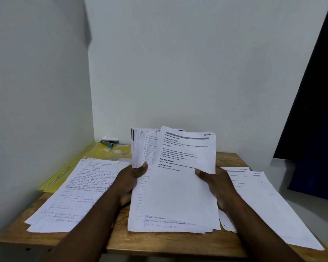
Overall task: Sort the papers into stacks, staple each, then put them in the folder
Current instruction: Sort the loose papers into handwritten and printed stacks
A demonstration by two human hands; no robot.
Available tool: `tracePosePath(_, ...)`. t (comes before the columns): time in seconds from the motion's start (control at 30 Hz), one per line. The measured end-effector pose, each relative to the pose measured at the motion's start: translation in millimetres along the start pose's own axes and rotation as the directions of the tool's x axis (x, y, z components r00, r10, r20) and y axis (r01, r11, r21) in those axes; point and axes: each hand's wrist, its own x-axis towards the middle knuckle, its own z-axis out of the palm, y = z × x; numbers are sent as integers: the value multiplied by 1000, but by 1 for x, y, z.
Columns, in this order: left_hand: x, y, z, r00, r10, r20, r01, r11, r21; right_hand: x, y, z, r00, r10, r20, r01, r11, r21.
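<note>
Ok, quick pass, big to small. Wooden table [159,241] carries everything. Held bundle [140,205] of unsorted papers sits centre, btwn both hands. Its long axis runs away from me and its top edge tips up toward the wall. The bottom edge is on or just above the table, can't tell which. Handwritten stack [74,193] lies flat on the left, just beside the left forearm. Printed stack [263,201] lies flat on the right, partly hidden behind the right hand, a bit fanned. Yellow folder [64,173] is back left along the wall, w/ the far corner of the handwritten stack overlapping it.

Top sheet [186,186] of the bundle is a printed page w/ a "SECTION 1" header, skewed slightly vs the lined pages behind. Left hand [129,182] grips the bundle's left edge, thumb [140,168] pressed on the front, other fingers hidden behind the paper. Right hand [216,186] pinches the top sheet's right edge, thumb [203,173] on front, fingers behind, not visible. Stapler [109,143] sits on the folder's far end, well apart from both hands.

My call: sorting step, stapling not begun. Key relation: the printed stack lies directly right of the right-hand fingers, so the right hand is nearer. I judge the top sheet goes rightward, long axis kept as is.
</note>
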Motion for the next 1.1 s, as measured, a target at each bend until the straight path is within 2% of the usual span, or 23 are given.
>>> tracePosePath(0.47, 2, -5, -1, 997, 72, -17, -70, 994, 81, -3, 9, -7, 999, -12, -49, 15, 998, 59)
tracePosePath(0.77, 5, -5, -3, 999, 50, 12, -51, 995, 90, -6, 8, -4, 1000, -16, 6, 16, 999, 33)
tracePosePath(1.1, -7, -3, 2, 993, 104, 52, -109, 987, 114, -6, 10, -6, 999, -36, 18, 35, 999, 32)
